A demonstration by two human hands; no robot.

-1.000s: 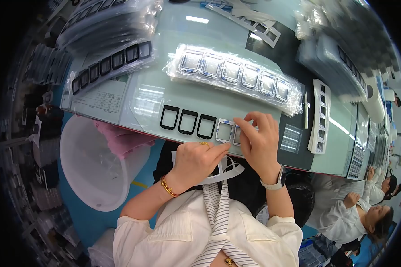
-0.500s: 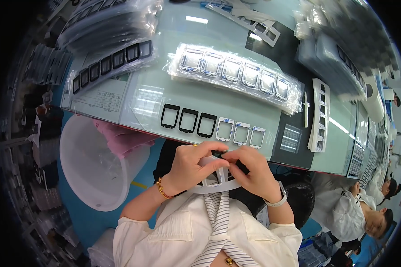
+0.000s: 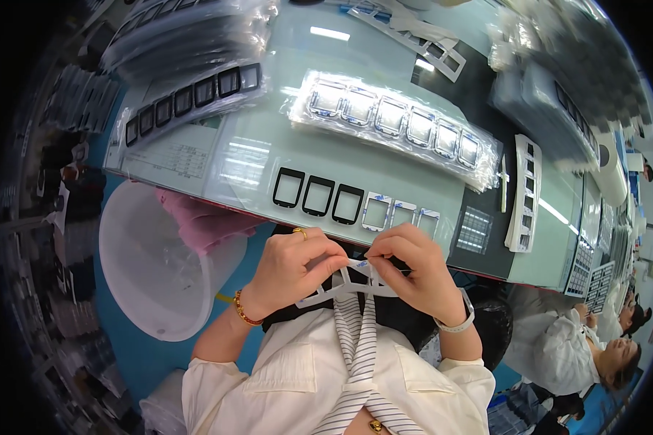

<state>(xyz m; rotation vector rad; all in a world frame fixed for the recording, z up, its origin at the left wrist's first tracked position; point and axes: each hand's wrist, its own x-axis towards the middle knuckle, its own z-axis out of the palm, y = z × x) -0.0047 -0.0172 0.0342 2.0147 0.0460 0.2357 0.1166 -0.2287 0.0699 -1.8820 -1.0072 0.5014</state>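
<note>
Close in front of my body, below the table edge, both hands hold a white strip with window cutouts [image 3: 360, 269]. My left hand [image 3: 292, 267] pinches it between thumb and fingers near its middle. My right hand [image 3: 416, 270] pinches the same strip just to the right, its fingertips a short gap from the left ones. Parts of the strip are hidden behind the hands. Beyond them, along the table's near edge, lies a row of three black rectangular frames [image 3: 346, 220] and, to their right, three white frames with blue marks [image 3: 374, 226].
A clear plastic tray [image 3: 297, 119] of several frames lies mid-table. Bagged trays [image 3: 189, 43] are stacked at the far left, more [image 3: 537, 94] at the right. White cutout strips [image 3: 519, 235] lie at right. A white tub [image 3: 134, 268] stands left. Other people [image 3: 559, 355] sit at right.
My hands have shifted slightly, and the left fingertips have drawn a little to the left. More of the strip shows between the hands. The view has moved a little; the frames lie as before.
</note>
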